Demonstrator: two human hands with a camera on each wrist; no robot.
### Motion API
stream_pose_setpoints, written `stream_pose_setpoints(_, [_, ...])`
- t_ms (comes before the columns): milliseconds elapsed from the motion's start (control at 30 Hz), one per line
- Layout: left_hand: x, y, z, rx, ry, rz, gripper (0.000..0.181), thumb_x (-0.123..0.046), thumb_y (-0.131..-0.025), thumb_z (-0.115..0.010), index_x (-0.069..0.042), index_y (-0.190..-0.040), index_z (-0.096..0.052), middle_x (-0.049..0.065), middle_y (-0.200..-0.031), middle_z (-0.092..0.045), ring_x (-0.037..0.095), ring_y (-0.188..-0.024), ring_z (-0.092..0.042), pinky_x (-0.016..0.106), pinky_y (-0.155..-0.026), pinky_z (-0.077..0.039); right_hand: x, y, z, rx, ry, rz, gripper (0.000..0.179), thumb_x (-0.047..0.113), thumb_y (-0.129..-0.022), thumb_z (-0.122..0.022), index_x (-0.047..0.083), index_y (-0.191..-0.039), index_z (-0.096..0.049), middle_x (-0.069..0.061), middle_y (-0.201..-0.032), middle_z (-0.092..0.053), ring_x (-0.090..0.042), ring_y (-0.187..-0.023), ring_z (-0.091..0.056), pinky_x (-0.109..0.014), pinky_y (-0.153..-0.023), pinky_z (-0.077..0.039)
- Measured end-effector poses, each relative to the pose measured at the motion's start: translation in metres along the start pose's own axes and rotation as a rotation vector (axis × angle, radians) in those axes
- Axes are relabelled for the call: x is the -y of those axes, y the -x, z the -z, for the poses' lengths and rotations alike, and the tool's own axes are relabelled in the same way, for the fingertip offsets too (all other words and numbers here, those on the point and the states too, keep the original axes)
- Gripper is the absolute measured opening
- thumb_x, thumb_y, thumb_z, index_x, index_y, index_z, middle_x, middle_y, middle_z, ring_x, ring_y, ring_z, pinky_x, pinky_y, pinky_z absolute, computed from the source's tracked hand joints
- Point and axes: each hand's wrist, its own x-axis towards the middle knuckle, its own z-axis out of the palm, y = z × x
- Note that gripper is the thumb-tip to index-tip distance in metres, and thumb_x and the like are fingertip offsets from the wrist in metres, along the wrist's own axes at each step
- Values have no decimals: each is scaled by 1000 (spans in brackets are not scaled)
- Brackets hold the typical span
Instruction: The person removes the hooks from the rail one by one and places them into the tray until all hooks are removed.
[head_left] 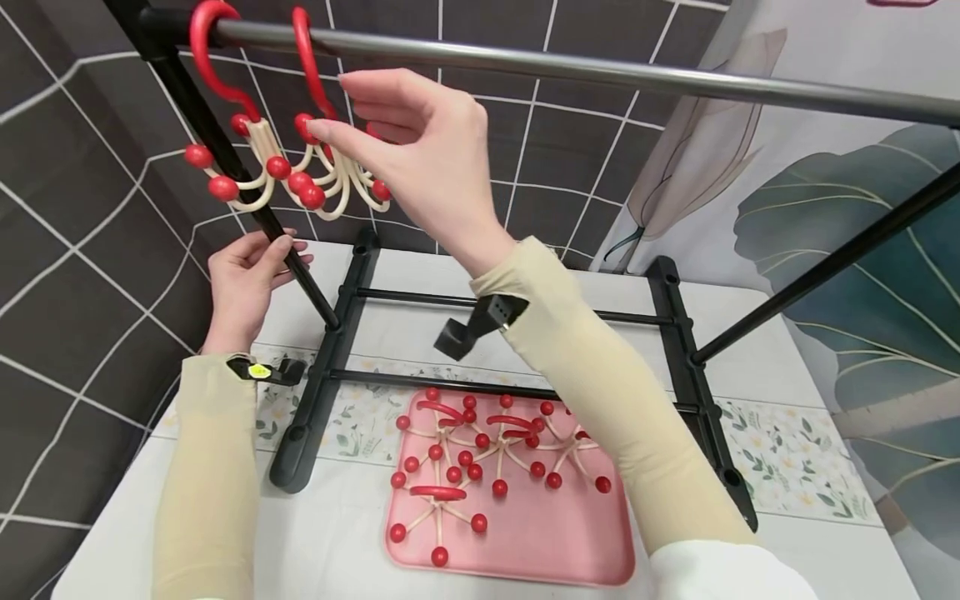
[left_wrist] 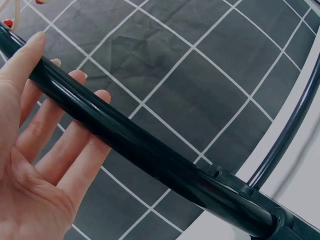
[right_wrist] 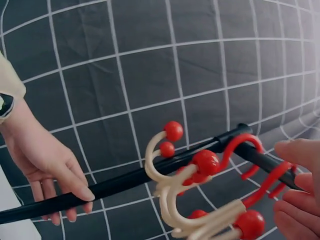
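Observation:
Two cream multi-arm hanging hooks with red ball tips hang by red hooks from the left end of the metal rail (head_left: 525, 61). The nearer hanger (head_left: 345, 179) is beside my right hand (head_left: 431, 158), whose thumb tip overlaps a red ball in the head view. In the right wrist view, the fingers of that hand are loosely bent beside the red hook (right_wrist: 267, 185), with no clear grip. The other hanger (head_left: 260, 142) hangs further left. My left hand (head_left: 243, 287) holds the rack's black upright pole (left_wrist: 150, 150), thumb on one side and fingers on the other.
A pink tray (head_left: 555, 542) on the white table holds several more such hangers (head_left: 438, 508). The rack's black base bars (head_left: 322, 400) stand on the table behind it. Dark tiled cloth (head_left: 577, 158) and a leaf-patterned curtain (head_left: 862, 250) are at the back.

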Motion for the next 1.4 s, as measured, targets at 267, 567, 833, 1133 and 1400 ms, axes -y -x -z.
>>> stream_pose_setpoints(267, [0, -5, -2, 4, 8, -8, 31, -11, -94, -75, 10, -116, -70, 12, -96, -75, 19, -84, -76, 26, -80, -59, 1, -18, -14, -21, 109, 75, 30, 15, -84, -87, 3, -110, -77, 1, -101, -76, 3, -87, -69, -14, -84, -52])
stream_pose_setpoints(567, [0, -7, -2, -1, 38, -14, 31, -9, -94, -74, 13, -116, -68, 12, -95, -75, 19, -83, -76, 26, -79, -59, -1, -25, -19, 10, 270, 74, 24, 22, -90, -82, 7, -108, -79, 5, -99, -77, 6, -85, -68, -10, -80, -50])
stream_pose_setpoints(833, [-2, -9, -4, -4, 59, -6, 27, -8, -94, -74, 10, -114, -71, 13, -94, -74, 20, -83, -75, 26, -78, -60, -3, -26, -12, -11, 348, 128, 16, 20, -94, -77, 5, -101, -77, 2, -95, -77, 4, -81, -68, -10, -77, -51])
stream_pose_setpoints(1133, [-3, -8, -1, -4, 58, -7, 28, -9, -93, -75, 9, -114, -71, 14, -94, -74, 21, -82, -75, 26, -79, -60, 2, -20, 0, -204, 177, 290, 11, 9, -90, -80, 0, -94, -76, -3, -88, -77, 1, -78, -69, -17, -75, -56])
stream_pose_setpoints(1400, [-4, -7, 0, -3, 62, -4, 29, -9, -93, -76, 10, -114, -71, 14, -94, -74, 21, -83, -75, 27, -79, -60, 18, -8, 30, -233, 61, 319, 7, 5, -88, -81, -1, -89, -76, -1, -82, -75, -11, -74, -71, -28, -73, -59])
